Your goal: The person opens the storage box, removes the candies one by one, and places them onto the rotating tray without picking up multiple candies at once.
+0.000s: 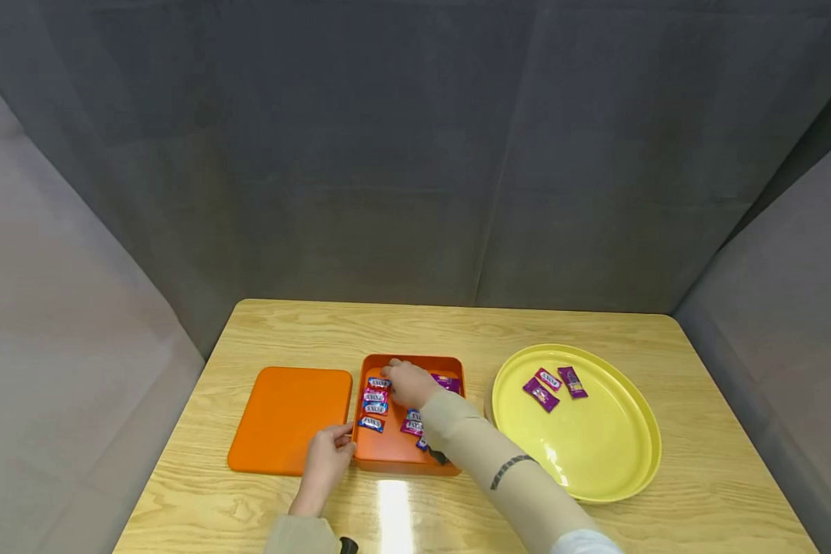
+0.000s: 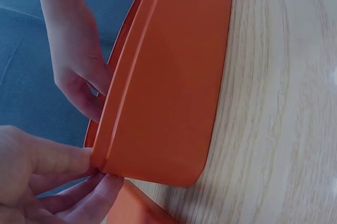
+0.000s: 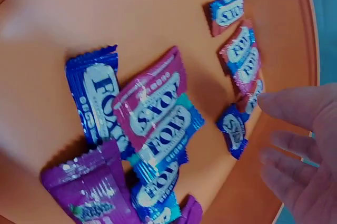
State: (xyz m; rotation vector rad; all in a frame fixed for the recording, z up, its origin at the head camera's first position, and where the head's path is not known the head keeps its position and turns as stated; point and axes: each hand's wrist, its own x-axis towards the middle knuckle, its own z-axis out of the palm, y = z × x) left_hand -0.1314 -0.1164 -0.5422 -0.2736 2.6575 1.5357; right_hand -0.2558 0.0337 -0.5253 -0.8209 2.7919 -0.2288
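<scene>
Hands work at an orange box (image 1: 450, 365) in the lower centre of the head view. Left hand (image 1: 327, 459) pinches the box's near left corner with thumb and fingers. Right hand (image 1: 407, 383) reaches in from the lower right, fingers relaxed and spread over wrapped candies (image 1: 375, 402). Only the right wrist view shows those fingers (image 3: 295, 103) holding nothing. Only the head view shows the orange lid (image 1: 291, 419) and yellow plate (image 1: 595, 454).

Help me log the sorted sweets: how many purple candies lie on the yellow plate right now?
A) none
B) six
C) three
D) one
C: the head view shows three purple candies lying near the far rim of the yellow plate.
</scene>
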